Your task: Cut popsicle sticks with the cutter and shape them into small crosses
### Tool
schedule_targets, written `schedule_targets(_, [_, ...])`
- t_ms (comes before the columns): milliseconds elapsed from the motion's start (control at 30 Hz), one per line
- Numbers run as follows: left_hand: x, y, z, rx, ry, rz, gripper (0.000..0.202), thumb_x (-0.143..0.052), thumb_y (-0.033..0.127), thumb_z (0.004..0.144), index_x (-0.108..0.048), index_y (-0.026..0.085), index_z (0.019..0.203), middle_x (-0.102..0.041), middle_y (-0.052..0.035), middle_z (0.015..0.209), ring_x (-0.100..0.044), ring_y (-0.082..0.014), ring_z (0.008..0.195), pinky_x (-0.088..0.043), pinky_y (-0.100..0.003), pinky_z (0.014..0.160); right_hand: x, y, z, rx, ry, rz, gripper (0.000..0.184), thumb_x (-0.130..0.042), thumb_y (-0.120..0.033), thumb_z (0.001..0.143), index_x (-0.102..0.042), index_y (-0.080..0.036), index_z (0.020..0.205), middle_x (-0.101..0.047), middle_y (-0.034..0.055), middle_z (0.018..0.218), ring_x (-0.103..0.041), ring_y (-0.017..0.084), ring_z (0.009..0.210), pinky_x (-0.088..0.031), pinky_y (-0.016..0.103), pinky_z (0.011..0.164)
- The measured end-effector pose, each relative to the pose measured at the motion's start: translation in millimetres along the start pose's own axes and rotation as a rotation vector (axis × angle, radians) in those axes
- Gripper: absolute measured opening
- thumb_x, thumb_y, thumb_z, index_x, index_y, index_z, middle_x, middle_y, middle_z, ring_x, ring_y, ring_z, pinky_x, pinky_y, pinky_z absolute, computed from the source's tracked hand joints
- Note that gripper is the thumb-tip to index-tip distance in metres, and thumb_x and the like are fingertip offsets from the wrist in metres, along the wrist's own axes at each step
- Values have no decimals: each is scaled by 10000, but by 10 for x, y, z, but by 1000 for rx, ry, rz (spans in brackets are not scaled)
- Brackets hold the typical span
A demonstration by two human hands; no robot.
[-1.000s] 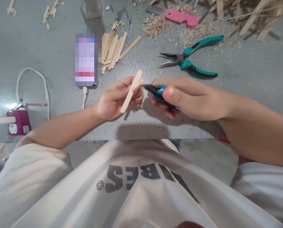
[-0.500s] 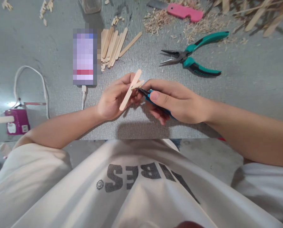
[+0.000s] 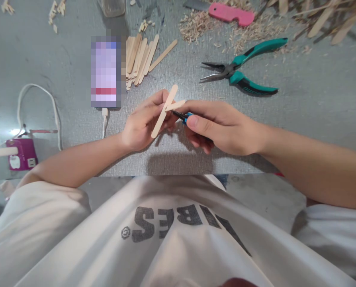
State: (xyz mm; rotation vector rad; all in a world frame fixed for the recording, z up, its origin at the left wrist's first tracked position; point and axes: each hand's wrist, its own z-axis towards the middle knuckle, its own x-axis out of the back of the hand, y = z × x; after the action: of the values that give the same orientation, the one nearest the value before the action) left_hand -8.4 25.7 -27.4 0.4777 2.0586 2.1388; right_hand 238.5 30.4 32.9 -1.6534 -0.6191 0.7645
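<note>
One stick (image 3: 165,109), axis lower-left to upper-right | left hand (image 3: 139,128) fingers pinch it | right hand (image 3: 225,128) fingers grip cutter (image 3: 181,116) pointing left

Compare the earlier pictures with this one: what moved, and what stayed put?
The right hand slid its blue-handled cutter leftward, tip now at the craft sticks in the left hand. The left hand kept its grip; pliers and stick pile unchanged.

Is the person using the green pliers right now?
No, the green pliers lie untouched on the grey table.
</note>
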Motion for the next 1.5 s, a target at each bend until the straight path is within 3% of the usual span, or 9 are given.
schedule_targets(67, [-11,81,-15,48,-77,-241,676,-752,893,1083,-572,260,931,-613,-10,819,-642,-156,655,-612,-363,618,25,-8,-1,9,-7,-28,583,-724,-832,1201,-757,-251,1179,-686,-59,714,-586,116,493,-462,274,455])
schedule_targets(133, [-32,206,-26,157,-88,-475,642,-958,757,978,-569,250,912,-595,13,811,-585,-118,632,-531,-294,608,63,-25,0,57,-11,-78,584,-696,-827,1220,-734,-247,1163,-640,-76,684,-558,102,491,-434,265,454])
schedule_targets(267, [-60,465,-5,422,-26,-822,387,-658,314,1200,-538,231,841,-464,39,732,-466,-98,549,-469,-249,579,120,-87,15,121,125,-159,642,-863,-855,1106,-686,-252,975,-581,-93,631,-482,67,459,-358,256,415])
schedule_targets(367, [-29,576,17,677,-182,-905,394,-564,199,1176,-483,244,793,-339,60,668,-364,-110,492,-437,-253,539,86,-117,38,46,259,-47,669,-995,-851,986,-695,-262,883,-569,-96,556,-501,88,413,-403,257,381])
schedule_targets(500, [37,605,3,919,-469,-931,419,-738,231,1050,-420,265,777,-300,64,658,-339,-122,488,-413,-278,509,-15,-87,74,-105,284,113,673,-1054,-808,927,-672,-266,808,-580,-94,528,-517,94,381,-454,248,367])
schedule_targets(633, [51,579,-19,936,-553,-934,435,-837,243,949,-440,267,772,-305,63,648,-343,-125,493,-391,-284,504,-48,-40,100,-175,255,48,714,-1014,-789,961,-623,-260,684,-597,-50,504,-575,103,377,-408,224,364])
schedule_targets(900, [44,580,5,884,-501,-908,400,-824,207,940,-478,248,744,-298,73,637,-266,-95,492,-375,-254,504,-50,-41,88,-177,191,87,749,-1039,-812,923,-583,-278,665,-550,-58,495,-558,115,370,-396,249,355])
schedule_targets(1267, [3,698,12,946,-403,-925,449,-468,176,1163,-444,239,719,-187,83,683,-178,-95,503,-351,-219,492,-63,-36,119,-216,241,42,628,-969,-712,1059,-647,-261,765,-488,-82,489,-483,100,387,-356,272,395])
schedule_targets(1500, [-30,760,2,1005,-348,-891,477,-330,106,1164,-414,243,715,-162,85,694,-128,-108,520,-347,-221,488,-55,-34,102,-234,236,-59,654,-890,-642,1140,-604,-266,688,-537,-49,469,-504,99,395,-343,270,426])
